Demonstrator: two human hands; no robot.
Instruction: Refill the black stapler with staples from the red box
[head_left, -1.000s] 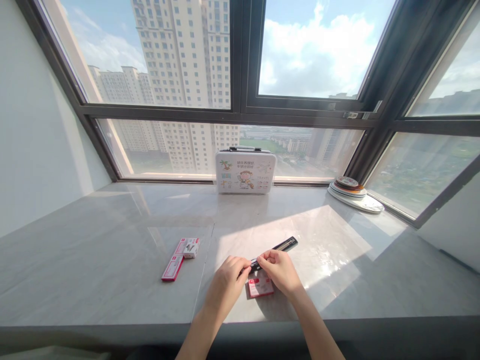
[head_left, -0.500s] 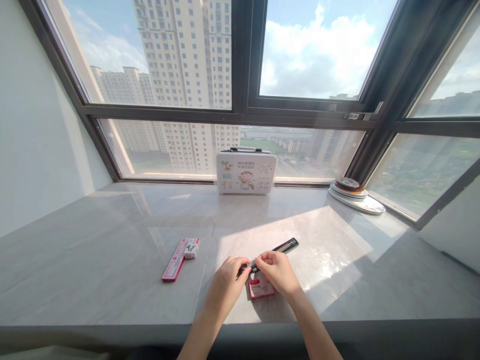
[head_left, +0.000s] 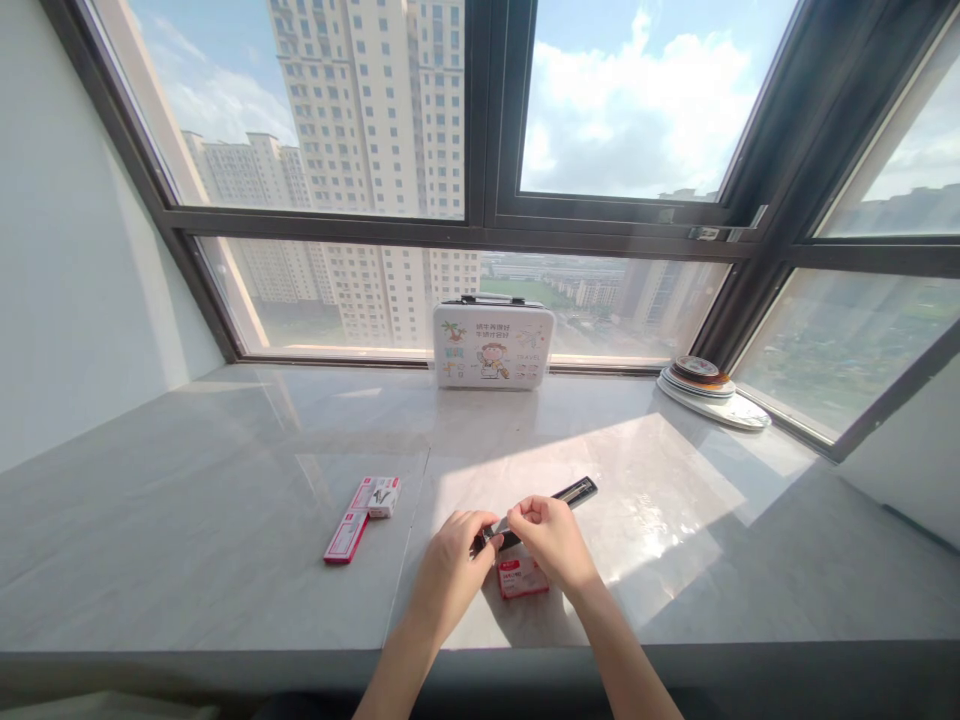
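A long black stapler [head_left: 577,491], opened out flat, lies slantwise on the pale stone ledge. My left hand [head_left: 453,556] is closed around its near left end, thumb and fingers gripping it. Over its middle, my right hand [head_left: 556,541] has thumb and forefinger pinched together; whatever is between them is too small or hidden to make out. Part of the stapler is covered by my fingers. Just below, between my wrists, sits a small red and white box [head_left: 523,579].
To the left, a small white box with a staple picture [head_left: 384,497] touches a long pink and white box [head_left: 347,537]. A white cartoon-printed case [head_left: 493,345] stands against the window. Stacked round plates [head_left: 712,400] lie at the back right. The ledge's front edge [head_left: 225,652] runs below.
My right hand has risen slightly off the stapler and shifted a little away, its pinch kept. My left hand stays at the stapler's end. The boxes have not moved.
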